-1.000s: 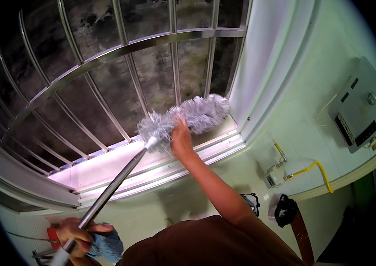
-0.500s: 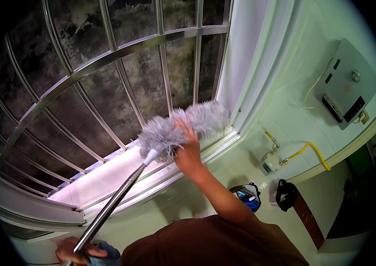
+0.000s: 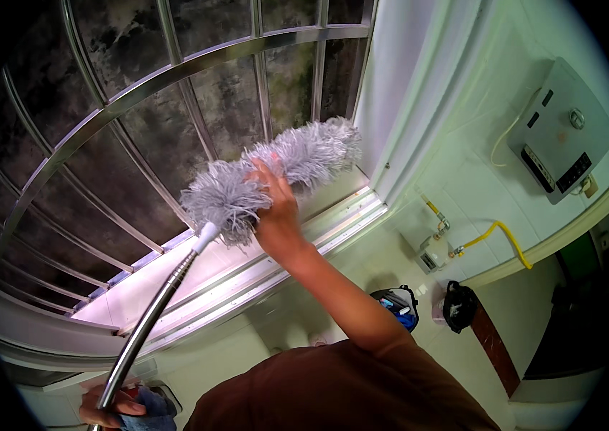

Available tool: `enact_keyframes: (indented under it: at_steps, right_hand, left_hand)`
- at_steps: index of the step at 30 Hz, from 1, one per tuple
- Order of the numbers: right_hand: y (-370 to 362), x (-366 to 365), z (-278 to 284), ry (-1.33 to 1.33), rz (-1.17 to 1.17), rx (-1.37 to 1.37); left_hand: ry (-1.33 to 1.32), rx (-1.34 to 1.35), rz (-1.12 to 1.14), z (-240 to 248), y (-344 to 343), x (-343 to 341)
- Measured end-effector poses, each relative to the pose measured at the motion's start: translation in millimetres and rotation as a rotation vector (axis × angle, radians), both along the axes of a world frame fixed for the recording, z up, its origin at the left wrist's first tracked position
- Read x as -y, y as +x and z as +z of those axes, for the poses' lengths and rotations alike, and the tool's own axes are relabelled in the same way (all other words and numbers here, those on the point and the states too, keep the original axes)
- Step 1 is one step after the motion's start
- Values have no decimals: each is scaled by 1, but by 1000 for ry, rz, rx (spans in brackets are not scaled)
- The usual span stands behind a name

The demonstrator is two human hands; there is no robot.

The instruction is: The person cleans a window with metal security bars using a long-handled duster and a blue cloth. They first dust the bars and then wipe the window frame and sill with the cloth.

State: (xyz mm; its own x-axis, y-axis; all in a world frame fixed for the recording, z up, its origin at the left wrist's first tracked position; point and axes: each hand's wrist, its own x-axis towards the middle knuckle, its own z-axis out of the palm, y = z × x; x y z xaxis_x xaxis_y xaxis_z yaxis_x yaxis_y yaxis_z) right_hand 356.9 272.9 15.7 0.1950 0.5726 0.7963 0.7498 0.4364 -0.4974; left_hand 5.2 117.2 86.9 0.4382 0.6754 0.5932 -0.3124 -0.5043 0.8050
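Observation:
A duster [image 3: 297, 158] with a fluffy grey head lies slantwise in front of the window bars, its far end close to the white frame at the right. My right hand [image 3: 275, 215] grips the head around its middle, fingers sunk in the fibres; the thumb is hidden. From the head's near end, a white collar leads to a shiny metal pole [image 3: 148, 316], slightly curved. At the lower left, my left hand [image 3: 107, 411] is closed round that pole. A blue-grey cloth [image 3: 152, 409] is bunched against the left hand, apparently held along with the pole.
Curved metal window bars [image 3: 196, 63] stand before a dark, stained wall. Below them runs the white window track [image 3: 333, 221]. To the right are a grey water heater [image 3: 564, 133], a gas meter [image 3: 434, 253] with a yellow hose [image 3: 509, 241], a caddy [image 3: 398, 305] and a black bag [image 3: 459, 307].
The duster head has moved up and to the left, away from the window track, with my right hand on it. My left hand has shifted slightly left with the pole.

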Motion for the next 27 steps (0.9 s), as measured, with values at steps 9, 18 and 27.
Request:
enact_keyframes:
  at_steps: [9, 18, 27]
  right_hand:
    - [-8, 1, -57, -248, 198, -103]
    - [15, -16, 24, 173, 95, -26]
    - [9, 36, -33, -237, 204, 27]
  left_hand:
    - [-2, -98, 231, 2, 21, 9]
    - [26, -46, 315, -11, 24, 19]
    - [-245, -24, 34, -10, -7, 27]
